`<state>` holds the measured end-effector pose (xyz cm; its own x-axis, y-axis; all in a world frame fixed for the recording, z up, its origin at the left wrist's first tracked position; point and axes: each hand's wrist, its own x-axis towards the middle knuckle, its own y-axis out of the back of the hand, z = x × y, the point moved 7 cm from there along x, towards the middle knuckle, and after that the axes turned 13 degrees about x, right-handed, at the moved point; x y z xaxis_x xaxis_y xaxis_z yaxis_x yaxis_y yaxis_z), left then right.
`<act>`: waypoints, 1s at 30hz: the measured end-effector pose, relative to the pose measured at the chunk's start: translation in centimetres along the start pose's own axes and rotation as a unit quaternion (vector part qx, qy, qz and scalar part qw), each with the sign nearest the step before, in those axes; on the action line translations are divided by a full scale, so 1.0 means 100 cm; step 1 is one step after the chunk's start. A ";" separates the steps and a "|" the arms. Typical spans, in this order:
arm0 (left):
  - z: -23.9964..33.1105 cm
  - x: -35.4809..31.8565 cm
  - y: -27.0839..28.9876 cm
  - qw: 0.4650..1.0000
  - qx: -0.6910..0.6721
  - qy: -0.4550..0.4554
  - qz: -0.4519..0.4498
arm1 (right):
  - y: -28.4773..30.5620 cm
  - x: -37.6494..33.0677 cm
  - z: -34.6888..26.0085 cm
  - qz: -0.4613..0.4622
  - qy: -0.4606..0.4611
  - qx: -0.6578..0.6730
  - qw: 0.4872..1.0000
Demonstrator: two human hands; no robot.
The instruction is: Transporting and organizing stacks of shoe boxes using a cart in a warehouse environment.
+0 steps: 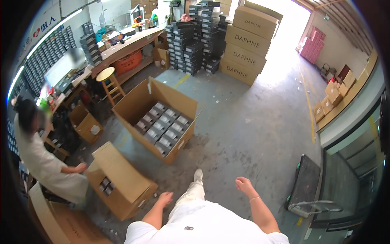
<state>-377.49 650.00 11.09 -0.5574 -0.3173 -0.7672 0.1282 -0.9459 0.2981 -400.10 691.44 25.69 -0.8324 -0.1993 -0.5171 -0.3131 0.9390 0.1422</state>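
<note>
My left hand (165, 198) hangs at my side with its fingers loosely curled and nothing visible in it. It is nearest to a brown carton (132, 185), whose long flap partly covers small dark boxes inside; a gap separates the two. Out in front of my right side, my right hand (244, 184) is also curled, holding nothing that shows, with bare floor under it. Ahead and to the left stands a large open carton (178, 156) packed with grey shoe boxes (165, 119) with pale labels. One of my white shoes (198, 175) steps forward on the floor.
A person (48, 158) in pale clothes stands at left by the cartons. A wooden stool (110, 87) and workbench (134, 38) are beyond. Stacked shoe boxes (183, 49) and tall cartons (245, 49) rise at the back. A flatbed trolley (304, 183) sits at right.
</note>
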 end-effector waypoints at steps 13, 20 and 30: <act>0.481 0.225 0.027 0.980 -0.042 -0.163 0.110 | 0.086 0.326 -0.110 -0.019 -0.125 -0.062 0.990; 0.721 0.345 0.009 0.952 -0.071 -0.261 0.141 | 0.162 0.549 -0.209 -0.147 0.028 -0.292 0.945; 0.617 0.377 0.003 0.834 -0.419 0.029 0.357 | -0.083 0.835 -0.547 -0.382 0.120 -0.331 0.854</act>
<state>-449.07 641.90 17.26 -0.0554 -0.7998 -0.5977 0.9526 -0.2217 0.2084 -492.03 651.68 27.49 -0.3145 -0.8096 -0.4956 -0.9307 0.1604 0.3286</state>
